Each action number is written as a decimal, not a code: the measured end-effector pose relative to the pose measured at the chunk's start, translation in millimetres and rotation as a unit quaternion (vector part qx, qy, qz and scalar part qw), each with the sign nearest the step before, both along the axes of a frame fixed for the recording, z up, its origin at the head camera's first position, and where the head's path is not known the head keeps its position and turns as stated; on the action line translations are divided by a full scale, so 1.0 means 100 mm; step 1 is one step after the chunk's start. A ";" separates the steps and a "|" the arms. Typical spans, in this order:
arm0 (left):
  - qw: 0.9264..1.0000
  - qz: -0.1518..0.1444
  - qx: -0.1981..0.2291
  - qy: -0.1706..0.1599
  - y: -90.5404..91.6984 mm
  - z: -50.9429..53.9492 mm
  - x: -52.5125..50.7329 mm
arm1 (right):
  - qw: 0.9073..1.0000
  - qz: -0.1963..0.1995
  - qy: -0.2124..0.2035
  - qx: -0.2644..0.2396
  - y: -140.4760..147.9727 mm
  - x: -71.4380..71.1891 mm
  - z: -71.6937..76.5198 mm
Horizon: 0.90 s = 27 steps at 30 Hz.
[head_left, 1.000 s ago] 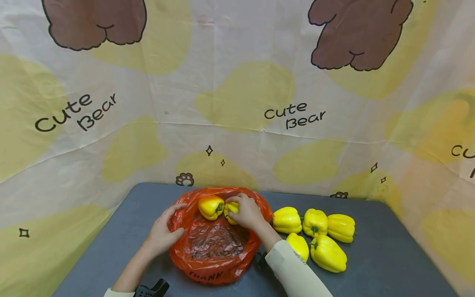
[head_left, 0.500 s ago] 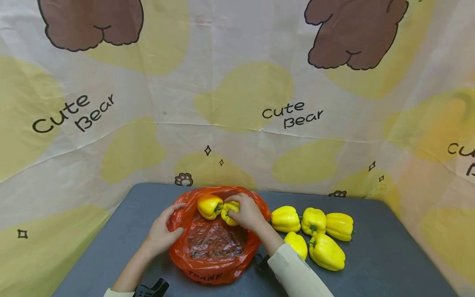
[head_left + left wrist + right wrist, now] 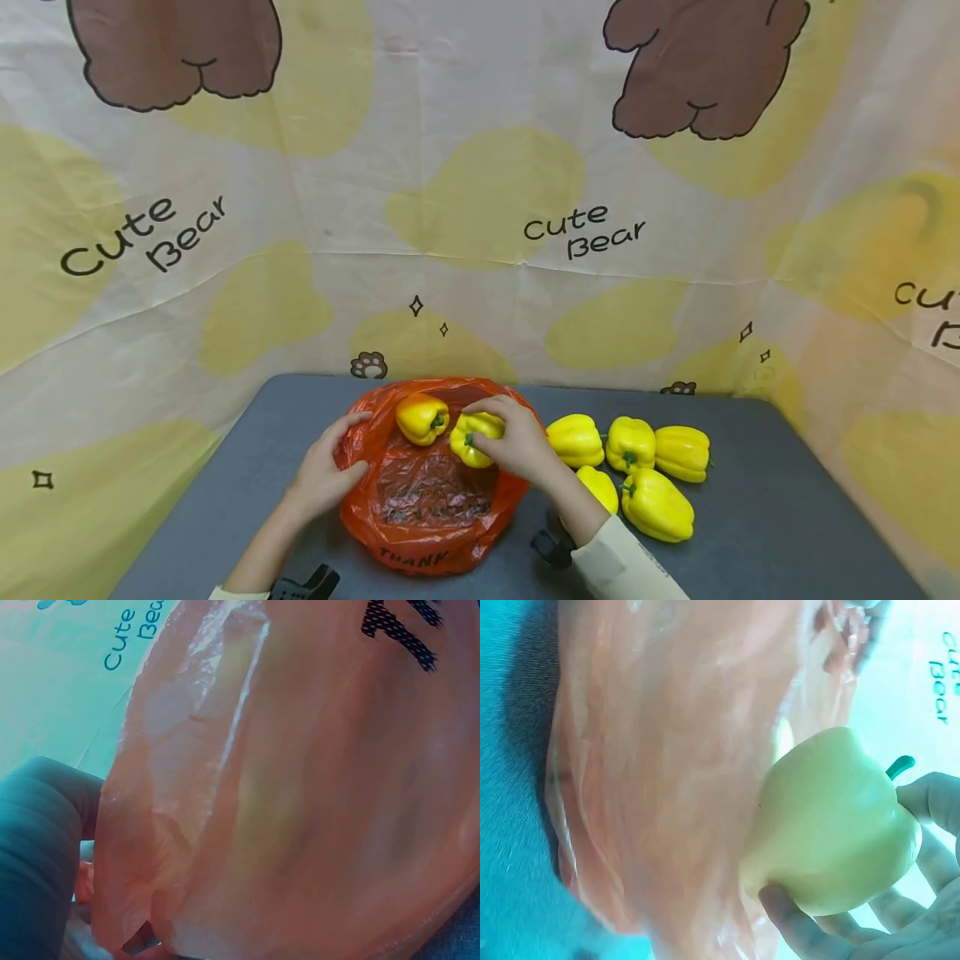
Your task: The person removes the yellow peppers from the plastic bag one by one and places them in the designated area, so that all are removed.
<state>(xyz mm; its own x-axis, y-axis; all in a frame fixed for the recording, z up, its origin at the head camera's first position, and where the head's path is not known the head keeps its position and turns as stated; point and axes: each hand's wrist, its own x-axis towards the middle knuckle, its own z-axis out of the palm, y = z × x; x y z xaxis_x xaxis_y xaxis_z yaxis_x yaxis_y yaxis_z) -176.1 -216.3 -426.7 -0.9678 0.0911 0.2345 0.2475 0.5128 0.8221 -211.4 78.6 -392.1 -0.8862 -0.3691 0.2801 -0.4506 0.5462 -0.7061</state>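
Note:
My right hand (image 3: 517, 437) grips a yellow bell pepper (image 3: 471, 439) above the mouth of a red plastic bag (image 3: 431, 560). In the right wrist view, the held bell pepper (image 3: 832, 825) is at the bag's rim, its green stem near a fingertip. Another bell pepper (image 3: 422, 418), yellow-orange, is visible inside the bag near the far side. At the bag's left rim, my left hand (image 3: 330, 467) holds the plastic with its fingers and thumb. The left wrist view has the bag's wall (image 3: 202, 825) in front, partly hiding the left hand (image 3: 41, 832).
Several loose yellow bell peppers (image 3: 657, 505) lie on the grey table (image 3: 780, 517) right of the bag, one partly hidden by the right forearm. A printed cloth (image 3: 480, 192) hangs behind the table.
My right hand has lifted the bell pepper and brought it slightly back and right, away from the other one in the bag. The left hand has stayed at the rim.

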 end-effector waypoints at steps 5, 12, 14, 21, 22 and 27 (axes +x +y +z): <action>1.000 0.010 -0.013 -0.002 0.01 0.00 -0.01 | 0.999 0.012 0.010 -0.033 0.16 0.16 0.08; 1.000 0.009 -0.017 0.002 0.01 -0.01 -0.01 | 0.997 0.052 0.009 -0.064 0.42 0.43 0.14; 1.000 0.009 -0.016 0.001 0.01 -0.02 -0.01 | 0.996 0.060 0.009 -0.066 0.50 0.52 0.14; 1.000 0.005 -0.015 -0.005 0.02 0.00 -0.01 | 0.994 0.067 0.079 -0.032 0.75 0.82 0.09; 1.000 0.005 -0.014 -0.006 0.02 0.00 -0.01 | 0.994 0.070 0.084 -0.028 0.78 0.85 0.08; 1.000 0.003 -0.014 -0.004 0.01 0.00 0.00 | 0.992 0.084 0.089 0.001 0.87 0.98 0.03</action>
<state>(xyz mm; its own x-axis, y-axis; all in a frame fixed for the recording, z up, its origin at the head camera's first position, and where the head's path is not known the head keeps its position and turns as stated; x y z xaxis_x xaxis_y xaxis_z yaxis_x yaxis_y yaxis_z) -176.5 -214.8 -426.8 -0.9701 0.0922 0.2244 0.2382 0.5375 0.8089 -113.6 166.1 -389.1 -0.7485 -0.5082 0.4259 -0.6532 0.4544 -0.6057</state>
